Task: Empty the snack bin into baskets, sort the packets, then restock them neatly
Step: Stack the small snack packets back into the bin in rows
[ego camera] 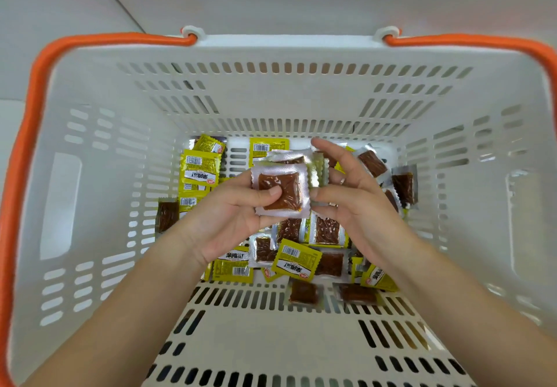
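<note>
Left hand: we see the left hand (238, 205) curled round a small stack of clear packets (280, 191), thumb pressed flat on the top one, whose brown snack square faces up.
Right hand: the right hand (346, 196) sits just beside that stack, thumb and fingers partly bent, tips touching its right edge; a ring shows on one finger. We cannot tell whether it pinches a packet or only steadies the stack.
Stack position: held above the middle of the basket floor, clear of the loose packets below.
Basket: a white slotted shopping basket (271, 106) with orange handles (33, 121) folded down along its rim.
Loose packets: yellow printed packets (297, 258) and clear brown-filled packets (327, 229) lie mixed on the floor, some overlapping, a few against the far wall.
In the way: our forearms and both hands cover part of the pile.
</note>
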`<state>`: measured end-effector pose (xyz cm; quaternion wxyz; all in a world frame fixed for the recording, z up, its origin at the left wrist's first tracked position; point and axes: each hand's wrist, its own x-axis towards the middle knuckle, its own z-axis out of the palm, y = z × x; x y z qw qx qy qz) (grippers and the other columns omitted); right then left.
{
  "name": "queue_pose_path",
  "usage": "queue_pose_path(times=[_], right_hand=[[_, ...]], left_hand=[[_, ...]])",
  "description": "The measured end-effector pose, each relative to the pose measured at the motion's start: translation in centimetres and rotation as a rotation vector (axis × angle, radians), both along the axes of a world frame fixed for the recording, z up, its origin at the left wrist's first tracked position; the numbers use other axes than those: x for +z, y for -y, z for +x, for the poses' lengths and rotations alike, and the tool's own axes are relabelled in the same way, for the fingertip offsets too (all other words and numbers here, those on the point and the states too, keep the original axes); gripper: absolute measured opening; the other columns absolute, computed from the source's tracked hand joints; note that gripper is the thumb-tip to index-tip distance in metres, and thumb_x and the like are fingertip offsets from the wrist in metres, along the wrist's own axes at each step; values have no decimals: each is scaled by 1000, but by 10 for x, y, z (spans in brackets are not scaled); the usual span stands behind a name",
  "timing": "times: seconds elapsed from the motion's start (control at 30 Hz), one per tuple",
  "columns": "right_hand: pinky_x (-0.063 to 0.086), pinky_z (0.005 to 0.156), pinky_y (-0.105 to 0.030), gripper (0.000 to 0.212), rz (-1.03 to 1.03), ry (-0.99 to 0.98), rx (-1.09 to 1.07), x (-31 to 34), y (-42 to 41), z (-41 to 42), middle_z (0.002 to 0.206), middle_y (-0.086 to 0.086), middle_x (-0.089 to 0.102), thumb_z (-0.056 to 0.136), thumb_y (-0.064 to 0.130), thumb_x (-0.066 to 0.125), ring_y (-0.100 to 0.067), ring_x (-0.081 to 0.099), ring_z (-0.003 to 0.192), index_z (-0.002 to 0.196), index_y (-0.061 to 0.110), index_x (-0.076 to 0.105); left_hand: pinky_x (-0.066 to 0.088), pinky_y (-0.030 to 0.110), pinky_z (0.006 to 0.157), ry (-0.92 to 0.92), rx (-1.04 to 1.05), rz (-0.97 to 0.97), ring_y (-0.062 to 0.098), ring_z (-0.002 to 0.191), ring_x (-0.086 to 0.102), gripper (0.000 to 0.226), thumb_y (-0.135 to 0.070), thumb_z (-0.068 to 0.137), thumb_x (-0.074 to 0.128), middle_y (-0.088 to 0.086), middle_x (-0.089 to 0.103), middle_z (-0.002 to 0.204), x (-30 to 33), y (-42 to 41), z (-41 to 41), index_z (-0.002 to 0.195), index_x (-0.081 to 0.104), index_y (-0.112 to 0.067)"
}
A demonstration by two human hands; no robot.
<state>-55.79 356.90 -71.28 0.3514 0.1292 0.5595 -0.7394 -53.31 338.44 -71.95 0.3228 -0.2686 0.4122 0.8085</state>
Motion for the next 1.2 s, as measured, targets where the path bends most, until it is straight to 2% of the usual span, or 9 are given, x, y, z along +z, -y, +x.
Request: queue_pose_path(times=[0.2,0.33,0.53,0.63,0.77,0.87,0.97,1.03,1.2], right_hand=[[53,79,-32,40,161,-215,154,70,0,-3,105,3,70,74,41,71,-16,69,89,113,34,63],[56,80,-27,54,324,-533,381,161,-1,8,100,13,71,59,41,81,-4,68,89,108,37,59],[46,76,-24,63,868,-1022,616,302,-9,21,103,12,65,66,46,80,-7,58,88,119,34,49],[42,72,-23,68,961,-1122,537,351,-9,19,106,8,62,69,43,77,-10,57,91,126,29,43],[48,82,-30,68,992,-1198,486,382,-4,7,113,2,62,71,41,77,-17,60,103,126,24,42],[44,85,-29,68,995,-1207,469,393,-1,-14,121,0,60,73,37,78,-19,57,110,129,20,42],[38,76,-27,70,1130,-1177,387,395,1,-51,120,-6,57,73,38,79,-23,54,110,128,20,41],[38,75,-28,70,1189,-1131,362,392,3,-80,118,-6,57,73,39,78,-24,54,107,128,18,40],[45,81,-32,73,1357,-1072,434,374,20,-164,122,-9,53,75,40,77,-26,55,106,130,11,38]], left_hand=[[52,41,93,-251,-164,-278,29,109,64,48,-3,74,62,15,67,116,75,4,8,122,56,-5],[43,54,102,-468,-269,-438,34,114,60,51,-4,78,64,17,63,122,163,7,25,127,52,-2],[52,34,91,-658,-230,-582,22,103,66,60,-13,61,64,10,70,110,292,-24,40,121,55,-14],[51,39,93,-731,-93,-657,22,98,66,55,-17,54,60,4,72,100,340,-45,35,109,59,-22],[49,17,59,-760,73,-632,10,72,62,54,-13,49,53,-2,65,78,373,-58,19,102,58,-16],[47,27,83,-748,148,-640,15,98,61,69,-24,58,63,0,64,106,370,-46,-5,126,53,-16],[25,31,110,-758,278,-1155,17,137,31,57,-30,91,58,1,41,142,347,-11,-21,142,39,-16],[15,32,116,-856,319,-1464,18,145,15,51,-27,97,48,5,33,151,329,7,-29,144,36,-10],[15,34,115,-1023,122,-1826,22,129,46,54,-44,95,27,3,61,127,304,21,-73,128,58,-15]])
